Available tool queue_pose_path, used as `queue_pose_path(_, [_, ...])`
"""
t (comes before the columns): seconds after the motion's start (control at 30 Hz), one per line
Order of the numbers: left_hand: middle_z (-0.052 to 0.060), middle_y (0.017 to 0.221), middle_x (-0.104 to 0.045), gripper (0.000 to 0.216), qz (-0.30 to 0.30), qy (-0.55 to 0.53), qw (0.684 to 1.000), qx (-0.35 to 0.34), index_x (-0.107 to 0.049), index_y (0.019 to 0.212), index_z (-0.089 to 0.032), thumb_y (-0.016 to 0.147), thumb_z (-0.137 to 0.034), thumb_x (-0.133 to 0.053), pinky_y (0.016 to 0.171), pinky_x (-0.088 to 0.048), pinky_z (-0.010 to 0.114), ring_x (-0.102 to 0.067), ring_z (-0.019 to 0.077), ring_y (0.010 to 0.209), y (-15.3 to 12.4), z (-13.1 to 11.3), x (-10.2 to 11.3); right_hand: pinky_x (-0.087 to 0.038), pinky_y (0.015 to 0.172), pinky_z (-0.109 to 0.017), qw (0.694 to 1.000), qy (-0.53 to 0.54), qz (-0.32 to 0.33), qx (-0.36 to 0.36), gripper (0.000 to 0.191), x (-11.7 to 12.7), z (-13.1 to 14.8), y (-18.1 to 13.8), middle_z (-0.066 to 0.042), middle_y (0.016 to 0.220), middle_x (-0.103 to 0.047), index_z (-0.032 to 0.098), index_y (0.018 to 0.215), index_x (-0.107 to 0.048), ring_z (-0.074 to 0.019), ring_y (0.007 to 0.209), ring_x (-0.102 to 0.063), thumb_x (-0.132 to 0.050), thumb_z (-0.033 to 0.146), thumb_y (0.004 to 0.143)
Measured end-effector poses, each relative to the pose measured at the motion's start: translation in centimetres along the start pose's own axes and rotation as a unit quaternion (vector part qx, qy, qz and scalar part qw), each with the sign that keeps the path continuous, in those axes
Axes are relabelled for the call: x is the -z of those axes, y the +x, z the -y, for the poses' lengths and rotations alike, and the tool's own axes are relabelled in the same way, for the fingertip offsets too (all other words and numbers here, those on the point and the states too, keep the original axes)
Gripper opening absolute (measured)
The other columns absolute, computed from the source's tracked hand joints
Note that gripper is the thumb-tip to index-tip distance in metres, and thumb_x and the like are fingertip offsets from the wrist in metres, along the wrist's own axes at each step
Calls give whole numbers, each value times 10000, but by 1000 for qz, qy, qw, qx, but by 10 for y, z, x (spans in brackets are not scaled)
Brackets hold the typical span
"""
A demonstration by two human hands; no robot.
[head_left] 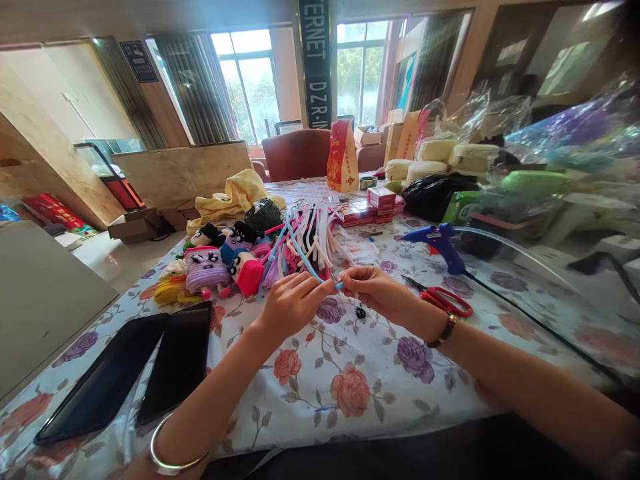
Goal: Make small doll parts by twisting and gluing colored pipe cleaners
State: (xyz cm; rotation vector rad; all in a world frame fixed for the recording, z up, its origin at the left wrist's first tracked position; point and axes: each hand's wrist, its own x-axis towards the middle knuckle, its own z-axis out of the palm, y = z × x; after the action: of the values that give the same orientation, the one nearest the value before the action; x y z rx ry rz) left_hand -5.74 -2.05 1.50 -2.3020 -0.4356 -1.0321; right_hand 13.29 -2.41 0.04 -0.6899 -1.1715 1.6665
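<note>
My left hand (293,303) and my right hand (373,290) meet over the flowered tablecloth (320,373), both pinched on the near end of a light-blue pipe cleaner (305,260). The cleaner runs up and back from my fingers into a heap of white, pink and blue pipe cleaners (313,240). A small black bit (361,311) lies on the cloth just under my right hand. Red-handled scissors (443,299) lie to the right of my right wrist.
Small knitted dolls (217,263) are piled left of the pipe cleaners. Two dark phones (135,373) lie at the near left. A blue glue gun (440,243) stands at the right with its cord trailing. Red boxes (375,203), bags and yarn rolls crowd the far side.
</note>
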Motion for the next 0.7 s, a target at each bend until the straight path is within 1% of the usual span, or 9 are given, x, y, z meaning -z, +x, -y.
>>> queue_pose_path(0.1, [-8, 603, -586, 125, 2, 8, 1000, 9, -603, 916, -148, 890, -178, -485, 568, -409, 221, -524, 106, 561, -1, 0, -1, -382, 553, -185, 1000, -11, -7, 18, 155, -1, 0, -1, 30, 601, -577, 166, 642, -698, -48, 575, -487, -800, 281, 617])
queue_pose_path(0.17, [-4, 618, -601, 113, 8, 10, 1000, 20, -605, 919, -144, 878, -172, -503, 568, -412, 224, -530, 107, 564, -1, 0, -1, -425, 603, -190, 1000, -11, 4, 24, 166, 0, 0, 0, 23, 650, -600, 181, 720, -721, -53, 611, -515, -777, 323, 655])
queue_pose_path(0.3, [2, 618, -605, 122, 12, 12, 999, 48, -607, 903, -138, 884, -181, -495, 566, -416, 225, -536, 109, 557, 0, -1, -1, -501, 715, -243, 999, -25, 16, 43, 266, 1, 1, 1, -19, 881, -664, 222, 939, -725, -95, 770, -595, -674, 412, 760])
queue_pose_path(0.43, [-6, 622, -608, 115, 0, -1, 996, 90, -604, 897, -152, 889, -192, -496, 574, -417, 215, -561, 102, 566, 1, -3, -2, -530, 779, -283, 992, -73, 27, 98, 300, 1, -1, 0, -19, 1022, -674, 271, 1068, -686, -114, 850, -618, -665, 339, 777])
queue_pose_path(0.53, [-6, 621, -607, 110, -10, -14, 994, 105, -600, 884, -149, 887, -205, -504, 575, -421, 219, -571, 105, 567, 1, -3, -2, -532, 823, -310, 983, -121, 31, 133, 349, -2, -1, -2, -16, 1093, -667, 289, 1110, -663, -116, 866, -625, -675, 275, 761])
queue_pose_path(0.63, [3, 655, -623, 120, 3, -24, 996, 90, -596, 908, -150, 891, -192, -485, 587, -434, 225, -588, 113, 593, 0, -2, -2, -537, 833, -328, 973, -161, 37, 163, 366, -4, -2, -3, -21, 1141, -653, 281, 1113, -660, -124, 871, -630, -673, 240, 750])
queue_pose_path(0.7, [16, 709, -648, 142, 24, -31, 997, 63, -591, 953, -153, 893, -170, -463, 607, -447, 231, -603, 122, 631, 0, -1, -1, -539, 825, -326, 967, -178, 32, 180, 381, -5, -4, -3, -15, 1089, -669, 280, 1117, -656, -127, 863, -632, -673, 218, 742])
